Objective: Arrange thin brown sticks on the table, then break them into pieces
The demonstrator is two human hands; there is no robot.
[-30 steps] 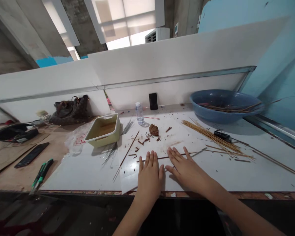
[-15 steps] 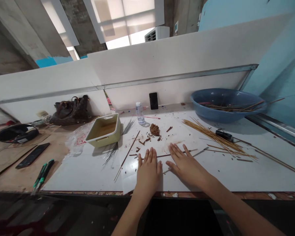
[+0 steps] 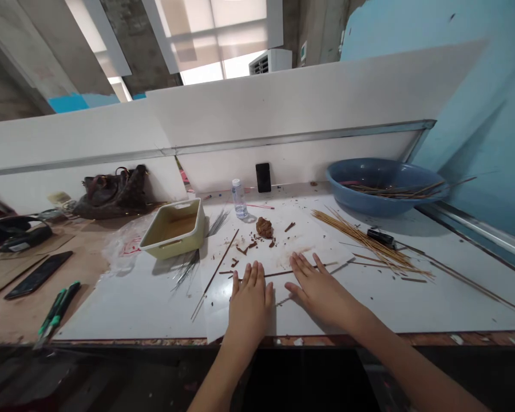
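Note:
Both hands lie flat on the white sheet with fingers stretched forward. Under the fingers of my left hand (image 3: 249, 300) and my right hand (image 3: 320, 289) runs a thin stick coated in brown paste (image 3: 278, 273), its middle showing between them. Neither hand grips it. A brown lump of paste (image 3: 265, 228) sits just beyond the hands, with crumbs and small rolled bits (image 3: 246, 248) around it. Left of my left hand lies another coated stick (image 3: 217, 272), slanting. A thin grey strip (image 3: 342, 267) passes beside my right hand, partly hidden by it.
A yellow-green tub (image 3: 174, 229) of brownish liquid stands left, near a clear bottle (image 3: 239, 200). Right are bare thin sticks (image 3: 364, 237), a black-handled tool (image 3: 381, 237) and a blue basin (image 3: 381, 194). A phone (image 3: 263, 177) leans at the back; green-handled cutters (image 3: 59, 312) lie far left.
The view has shifted slightly, so the table's things appear further left. My hands stay flat over the coated stick, with little visible movement against the sheet.

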